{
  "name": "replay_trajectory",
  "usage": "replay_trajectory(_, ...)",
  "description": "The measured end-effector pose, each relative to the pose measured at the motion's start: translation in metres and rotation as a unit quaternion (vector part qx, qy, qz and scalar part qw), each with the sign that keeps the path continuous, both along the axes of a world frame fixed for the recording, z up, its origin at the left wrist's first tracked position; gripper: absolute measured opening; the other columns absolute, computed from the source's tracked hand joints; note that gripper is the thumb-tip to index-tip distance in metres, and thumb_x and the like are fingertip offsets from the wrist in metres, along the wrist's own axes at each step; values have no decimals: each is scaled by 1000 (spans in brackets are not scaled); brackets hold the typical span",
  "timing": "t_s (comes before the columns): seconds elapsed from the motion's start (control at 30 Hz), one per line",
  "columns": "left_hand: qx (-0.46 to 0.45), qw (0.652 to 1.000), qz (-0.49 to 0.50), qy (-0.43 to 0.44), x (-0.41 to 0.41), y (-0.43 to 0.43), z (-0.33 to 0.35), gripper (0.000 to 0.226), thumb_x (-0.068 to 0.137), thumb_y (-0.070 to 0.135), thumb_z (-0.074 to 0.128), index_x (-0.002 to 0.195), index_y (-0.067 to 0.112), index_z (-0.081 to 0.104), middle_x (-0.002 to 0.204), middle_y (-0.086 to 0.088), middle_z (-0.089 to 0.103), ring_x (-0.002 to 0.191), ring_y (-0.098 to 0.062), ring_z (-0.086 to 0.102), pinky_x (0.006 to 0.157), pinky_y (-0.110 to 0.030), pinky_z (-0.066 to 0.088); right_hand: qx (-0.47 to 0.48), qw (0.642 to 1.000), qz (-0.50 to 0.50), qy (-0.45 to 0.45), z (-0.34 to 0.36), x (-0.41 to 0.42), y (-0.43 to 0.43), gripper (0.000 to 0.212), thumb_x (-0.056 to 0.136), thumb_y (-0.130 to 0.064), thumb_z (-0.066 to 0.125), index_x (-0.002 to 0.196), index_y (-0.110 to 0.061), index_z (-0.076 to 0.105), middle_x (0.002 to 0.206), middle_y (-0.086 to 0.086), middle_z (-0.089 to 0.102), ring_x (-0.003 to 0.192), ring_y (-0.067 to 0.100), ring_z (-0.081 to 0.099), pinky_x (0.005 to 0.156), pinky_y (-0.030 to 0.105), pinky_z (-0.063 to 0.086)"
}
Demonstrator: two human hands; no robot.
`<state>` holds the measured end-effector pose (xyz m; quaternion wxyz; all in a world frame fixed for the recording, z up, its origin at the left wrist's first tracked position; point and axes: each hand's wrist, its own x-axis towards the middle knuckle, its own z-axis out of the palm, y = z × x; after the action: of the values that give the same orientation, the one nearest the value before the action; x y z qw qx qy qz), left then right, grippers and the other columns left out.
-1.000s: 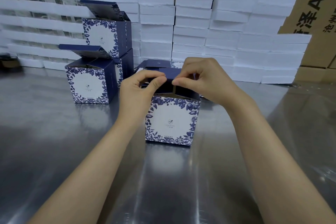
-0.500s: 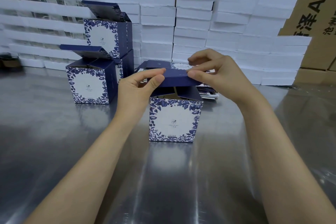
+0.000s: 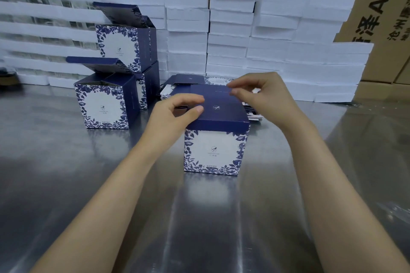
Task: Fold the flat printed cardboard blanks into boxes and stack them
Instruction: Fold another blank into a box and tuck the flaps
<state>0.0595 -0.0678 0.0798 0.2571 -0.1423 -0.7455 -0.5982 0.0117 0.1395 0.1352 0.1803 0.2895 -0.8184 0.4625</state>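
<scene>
Standing on the counter [image 3: 88, 184] dead ahead, the box [image 3: 213, 153] looks light, thin card, stiff along creases but easily dented, so I'd hold edges only. Left grip [image 3: 177, 113] narrow, pinching the lid [image 3: 219, 108] at its 9 o'clock edge; right grip [image 3: 261, 95] curled at 1 o'clock, pinching or pressing I cannot tell. Forearms angle inward.
</scene>
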Motion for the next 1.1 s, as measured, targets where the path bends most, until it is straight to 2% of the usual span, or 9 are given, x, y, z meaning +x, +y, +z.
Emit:
replay_trajectory(0.1,28,999,25,-12,-2,1,-5,18,89,13,68,89,29,73,102,18,71,94,7,63,86,-12,47,136,989,-21,-62,-12,-12,1,17,88,-27,69,104,-32,72,123,-20,56,119,0,49,96,19,36)
replay_trajectory(0.23,33,992,124,2,-5,5,-10,11,90,20,67,84,27,72,107,9,67,92,7,59,84,-9,42,139,977,-12,-163,-19,-16,-3,22,90,-41,64,111,-39,68,119,-24,58,118,1,50,88,15,35)
replay_trajectory(0.37,60,984,159,-47,-3,28,-20,28,89,31,65,117,29,61,119,15,55,106,2,53,87,-12,39,180,974,-76,-110,-18,-15,-22,32,87,-45,62,115,-31,64,124,-11,57,113,9,51,83,22,35)
replay_trajectory(0.43,127,979,133,-86,-1,38,-21,41,90,34,64,129,32,51,126,16,55,113,-8,54,92,-20,44,216,965,-66,-136,-16,-12,-28,55,79,-59,61,125,-28,56,123,-11,52,108,11,50,77,23,37)
replay_trajectory(0.53,181,970,116,-110,-1,41,-21,62,91,34,63,145,34,33,134,12,51,108,4,56,80,-8,46,244,952,-31,-181,-13,-8,-29,87,73,-73,59,143,-24,41,145,-7,39,131,14,40,103,34,36)
replay_trajectory(0.63,211,964,91,-135,-2,41,-20,62,92,33,60,145,37,29,131,10,52,93,12,57,58,-1,41,226,955,-24,-192,-12,-7,-27,84,75,-69,63,145,-27,40,153,-5,31,141,13,30,112,36,29)
replay_trajectory(0.83,196,965,81,-151,-2,40,-20,41,93,31,56,126,42,34,127,6,54,100,-4,58,61,-10,43,109,978,-46,-173,-20,-12,-30,55,82,-43,71,133,-38,50,141,-2,43,136,14,34,103,32,35)
replay_trajectory(1.0,189,966,78,-159,-6,39,-20,39,93,29,54,127,39,37,125,5,54,100,-6,58,58,-9,42,52,986,-73,-137,-28,-21,-29,38,87,-17,67,124,-26,62,131,-1,56,121,9,51,95,24,40)
replay_trajectory(1.1,187,966,64,-166,-7,38,-21,38,92,30,54,126,41,39,121,8,56,97,-7,59,66,-20,44,57,984,-62,-157,-26,-25,-20,30,86,-14,69,115,-23,69,111,-14,65,101,-2,57,86,17,41)
